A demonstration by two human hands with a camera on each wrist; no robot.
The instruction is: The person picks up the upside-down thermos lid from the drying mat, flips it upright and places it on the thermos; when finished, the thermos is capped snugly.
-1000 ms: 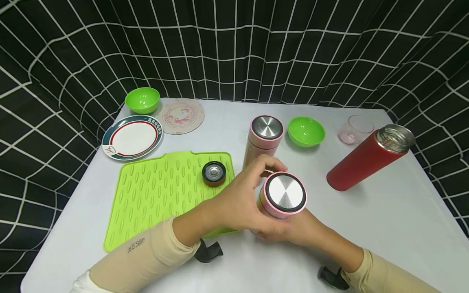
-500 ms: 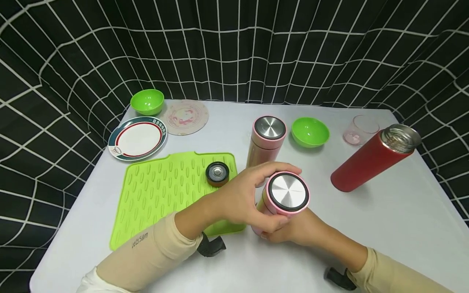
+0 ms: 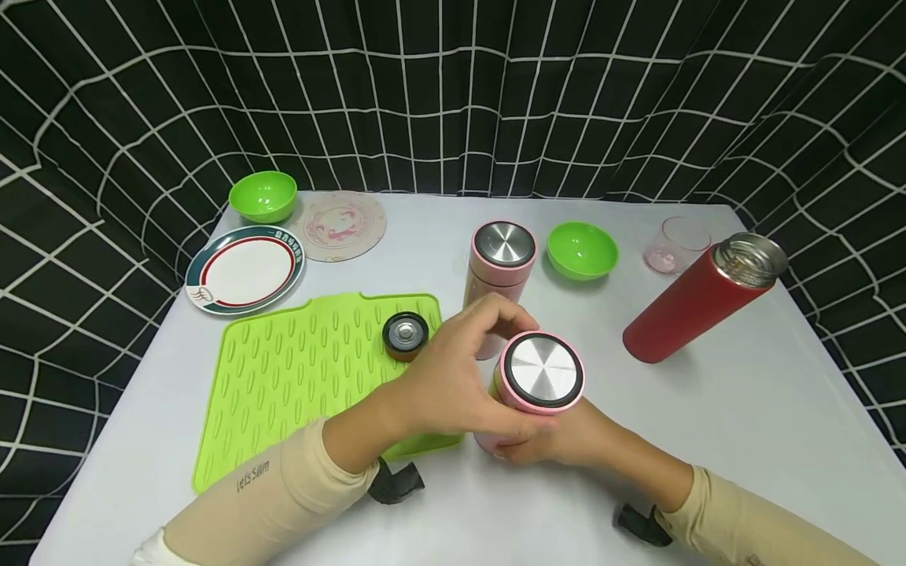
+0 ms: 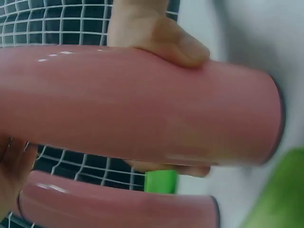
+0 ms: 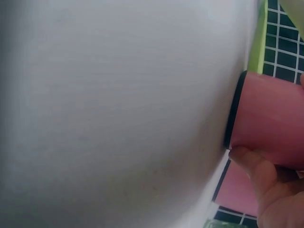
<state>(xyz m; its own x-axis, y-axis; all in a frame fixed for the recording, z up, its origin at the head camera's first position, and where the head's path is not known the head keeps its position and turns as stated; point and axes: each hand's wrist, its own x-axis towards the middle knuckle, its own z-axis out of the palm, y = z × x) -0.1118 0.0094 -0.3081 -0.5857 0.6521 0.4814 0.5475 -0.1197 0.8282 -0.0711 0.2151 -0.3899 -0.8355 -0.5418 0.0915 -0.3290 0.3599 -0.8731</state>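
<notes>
A pink thermos stands upright before me, its silver-topped lid uppermost. My left hand grips it near the lid, thumb on the near side and fingers on the far side. Lower down, my right hand holds the body; its thumb lies along the pink surface in the left wrist view. In the right wrist view, my right fingers curl close to the dark base ring. A second pink thermos with its lid on stands just behind, partly hidden by my left hand.
A green drying mat bearing a dark round lid lies left. An uncapped red thermos stands right, near a glass. Green bowls, a rimmed plate and a patterned round mat sit farther back.
My left fingers reached farther right round the lid half a second ago, and now have drawn back left. My right hand keeps its hold on the body; the head view shifts slightly.
</notes>
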